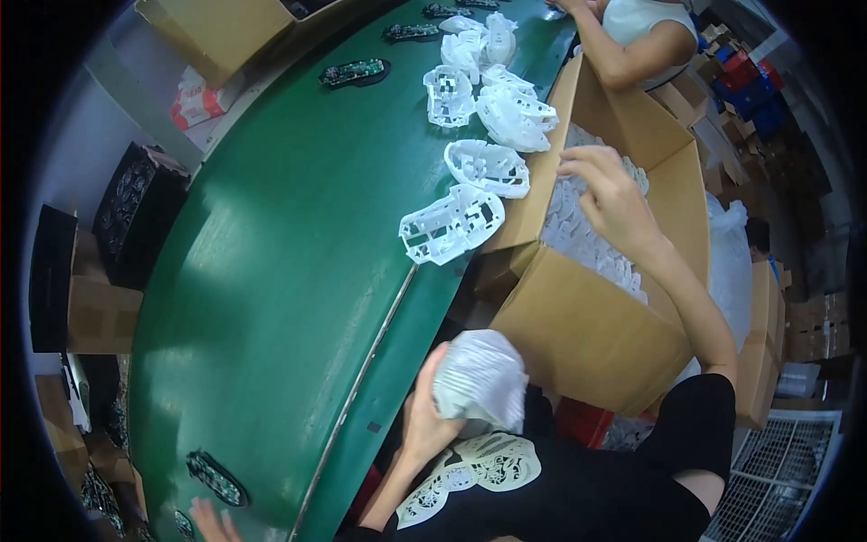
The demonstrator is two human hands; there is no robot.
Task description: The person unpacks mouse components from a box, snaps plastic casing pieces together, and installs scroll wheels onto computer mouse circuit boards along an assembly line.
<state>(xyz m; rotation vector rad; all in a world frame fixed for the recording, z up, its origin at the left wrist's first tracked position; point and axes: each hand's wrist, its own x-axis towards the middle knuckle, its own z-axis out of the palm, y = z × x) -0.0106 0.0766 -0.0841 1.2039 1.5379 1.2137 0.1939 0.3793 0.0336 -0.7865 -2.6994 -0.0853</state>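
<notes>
Close to my body, my left hand point(429, 420) is wrapped round a stack of ridged white plastic shells point(480, 378). My right hand point(610, 194) is over the open cardboard box point(578, 325), its fingers curved and apart with nothing visible in them. Inside that box lie many white plastic parts point(582, 226). Along the right edge of the green work surface runs a row of loose white shells, the nearest being one shell point(452, 224) with cut-out openings. Just beyond it sits another white shell point(488, 169).
Dark-backed circuit boards point(354, 73) lie on the green surface point(271, 298), one point(217, 479) near its front. Another person's hand point(212, 522) shows at lower left; a co-worker's arm point(614, 50) is beyond the box. Cartons point(217, 36) stand at the far left.
</notes>
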